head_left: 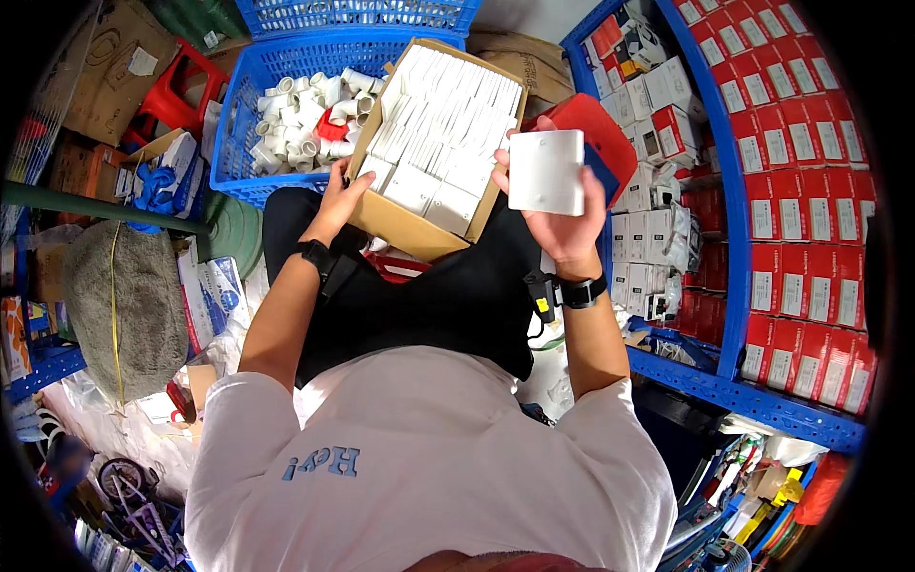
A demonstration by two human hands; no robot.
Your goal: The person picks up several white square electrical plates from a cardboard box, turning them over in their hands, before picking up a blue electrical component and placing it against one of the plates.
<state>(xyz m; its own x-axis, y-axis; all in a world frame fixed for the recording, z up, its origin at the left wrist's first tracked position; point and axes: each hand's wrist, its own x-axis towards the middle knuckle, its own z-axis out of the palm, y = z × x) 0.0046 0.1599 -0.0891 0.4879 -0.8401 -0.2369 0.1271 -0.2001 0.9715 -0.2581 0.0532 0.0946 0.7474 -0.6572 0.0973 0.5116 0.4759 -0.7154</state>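
An open cardboard box point(412, 234) rests on my lap, tilted. It is packed with rows of thin white square plates point(434, 133) standing on edge, and a few lie flatter at the near end. My left hand point(337, 202) grips the box's left wall near its lower corner, thumb over the rim. Beside the box's right wall, my right hand point(572, 229) holds up one white square plate point(546, 173) with its flat face toward me. The fingers wrap round the plate's sides. Two small marks show on that face.
A blue plastic crate point(233, 124) of white pipe elbows point(315, 114) stands beyond my left knee. To the right rises a blue metal shelf point(729, 229) stacked with red-and-white boxes point(801, 195). A red stool point(195, 81) and grey-brown cushion point(124, 310) are at left.
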